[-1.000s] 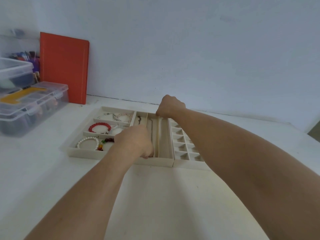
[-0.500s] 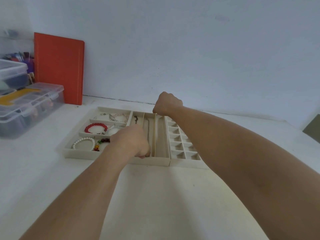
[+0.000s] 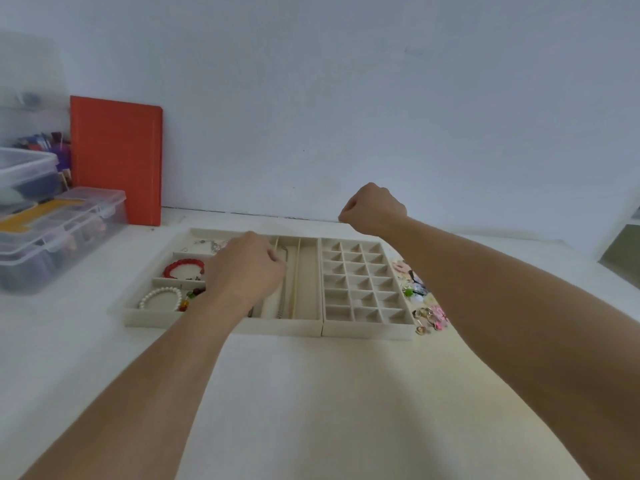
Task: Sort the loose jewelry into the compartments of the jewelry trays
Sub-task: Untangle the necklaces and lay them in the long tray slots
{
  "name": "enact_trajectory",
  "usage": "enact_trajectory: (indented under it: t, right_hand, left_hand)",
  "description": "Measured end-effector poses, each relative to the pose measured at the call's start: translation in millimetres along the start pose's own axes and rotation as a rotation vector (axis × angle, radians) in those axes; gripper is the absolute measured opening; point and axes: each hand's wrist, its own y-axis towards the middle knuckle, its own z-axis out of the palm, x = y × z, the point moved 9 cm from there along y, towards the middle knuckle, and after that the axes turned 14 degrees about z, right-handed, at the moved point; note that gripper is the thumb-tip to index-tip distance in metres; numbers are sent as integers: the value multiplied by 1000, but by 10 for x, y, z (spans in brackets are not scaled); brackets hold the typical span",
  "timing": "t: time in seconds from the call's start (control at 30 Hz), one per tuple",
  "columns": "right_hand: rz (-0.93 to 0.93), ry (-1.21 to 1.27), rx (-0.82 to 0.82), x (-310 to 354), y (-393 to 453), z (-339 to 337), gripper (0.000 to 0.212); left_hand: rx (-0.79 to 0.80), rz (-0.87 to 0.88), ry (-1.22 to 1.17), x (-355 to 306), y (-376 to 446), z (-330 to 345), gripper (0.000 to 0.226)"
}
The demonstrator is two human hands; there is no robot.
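Two beige jewelry trays sit side by side. The left tray (image 3: 221, 328) holds a red bracelet (image 3: 183, 265), a pearl bracelet (image 3: 161, 294), coloured beads (image 3: 189, 299) and a silver chain (image 3: 207, 243). In one of its long slots lies a thin necklace chain (image 3: 280, 301). My left hand (image 3: 246, 268) hovers over this tray, its curled fingertips pinching that chain near the far end. My right hand (image 3: 374, 209) is a raised fist above the far edge of the grid tray (image 3: 367, 330), with nothing visible in it. Loose jewelry (image 3: 427, 308) lies right of the grid tray, partly behind my right forearm.
Clear plastic storage boxes (image 3: 52, 237) stand at the left. An orange book (image 3: 116, 157) leans against the wall behind them. The wall runs close behind the trays. A dark object (image 3: 623, 261) shows at the right edge.
My right hand lifted off the far end of the long slot and moved up and right. My left hand slid from the tray's near end toward the far end.
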Motion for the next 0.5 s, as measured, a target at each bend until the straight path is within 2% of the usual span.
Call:
enact_trajectory:
  t: [0.13, 0.3, 0.4, 0.5]
  right_hand:
    - [-1, 131, 11, -491, -7, -202, 9]
    - [-53, 335, 50, -1202, -50, -320, 11]
    - [-98, 353, 59, -1562, -115, -316, 12]
    - [-110, 344, 27, -1895, -159, -298, 12]
  left_hand:
    - [-35, 34, -16, -246, 72, 55, 16]
    - [63, 193, -174, -944, 193, 369, 15]
    - [125, 265, -283, -1359, 260, 551, 15]
    - [167, 349, -292, -1783, 296, 771, 11]
